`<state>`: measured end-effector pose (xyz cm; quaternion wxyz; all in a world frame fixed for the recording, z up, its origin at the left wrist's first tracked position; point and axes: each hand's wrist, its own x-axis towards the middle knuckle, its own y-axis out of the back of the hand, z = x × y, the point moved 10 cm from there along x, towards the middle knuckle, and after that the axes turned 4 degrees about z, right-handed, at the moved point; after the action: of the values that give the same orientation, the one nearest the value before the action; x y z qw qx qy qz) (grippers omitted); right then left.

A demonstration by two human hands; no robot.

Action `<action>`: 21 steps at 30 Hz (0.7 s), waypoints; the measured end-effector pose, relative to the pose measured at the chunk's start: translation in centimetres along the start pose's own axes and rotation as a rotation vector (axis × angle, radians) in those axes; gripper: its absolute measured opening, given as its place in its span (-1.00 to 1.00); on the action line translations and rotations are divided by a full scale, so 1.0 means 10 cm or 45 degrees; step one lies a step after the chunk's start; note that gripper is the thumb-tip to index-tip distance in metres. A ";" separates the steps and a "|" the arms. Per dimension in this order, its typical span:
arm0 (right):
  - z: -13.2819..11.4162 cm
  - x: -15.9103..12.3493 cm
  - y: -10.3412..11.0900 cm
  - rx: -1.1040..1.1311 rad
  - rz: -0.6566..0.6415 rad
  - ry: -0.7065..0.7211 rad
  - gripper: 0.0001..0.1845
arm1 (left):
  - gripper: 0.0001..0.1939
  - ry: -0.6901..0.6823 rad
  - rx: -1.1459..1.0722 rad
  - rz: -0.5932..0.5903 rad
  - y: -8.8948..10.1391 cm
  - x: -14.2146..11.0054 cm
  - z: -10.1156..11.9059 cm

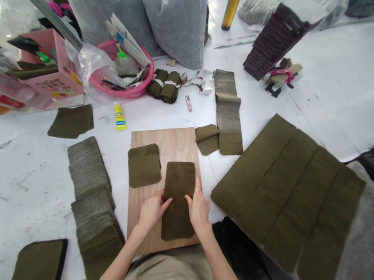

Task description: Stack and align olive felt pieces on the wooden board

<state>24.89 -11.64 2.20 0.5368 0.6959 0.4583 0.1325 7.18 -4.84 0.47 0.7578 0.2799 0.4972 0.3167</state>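
A stack of olive-green fabric pieces, its far end fanned into narrow steps, lies on a wooden board. My left hand grips the stack's left edge, thumb on top and fingers partly hidden behind it. On the right edge my right hand holds it the same way, its thumb on the top face and its fingers along the side. Left of the stack, a smaller olive fabric stack with rounded corners rests on the board.
Fanned fabric pieces lie left of the board, and large olive panels on the right. Farther back are a glue tube, thread snips, a pink basin, rolled bundles and a fabric strip.
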 end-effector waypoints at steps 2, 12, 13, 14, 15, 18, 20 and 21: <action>-0.04 -0.01 0.06 -0.063 0.023 0.016 -0.14 | -0.72 0.002 0.106 0.022 0.04 -0.03 0.02; -0.21 0.38 0.37 0.098 0.106 0.244 -0.69 | -0.79 -0.278 0.199 0.357 0.47 0.07 0.30; -0.23 0.45 0.36 0.111 0.101 0.269 -0.71 | -0.80 -0.320 0.180 0.392 0.52 0.12 0.34; -0.25 0.51 0.34 0.118 0.098 0.288 -0.73 | -0.81 -0.354 0.170 0.418 0.55 0.18 0.39; -0.27 0.56 0.32 0.120 0.094 0.303 -0.73 | -0.82 -0.381 0.167 0.437 0.58 0.24 0.42; -0.31 0.67 0.27 0.104 0.088 0.327 -0.75 | -0.85 -0.431 0.168 0.470 0.63 0.39 0.50; -0.32 0.69 0.26 0.092 0.088 0.334 -0.78 | -0.86 -0.441 0.167 0.482 0.64 0.44 0.52; -0.33 0.70 0.26 0.088 0.087 0.336 -0.79 | -0.87 -0.438 0.163 0.485 0.64 0.46 0.52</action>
<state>27.80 -4.15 3.62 0.4427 0.7057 0.5053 0.2251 12.09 2.18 4.37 0.7386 0.4655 0.3182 0.3694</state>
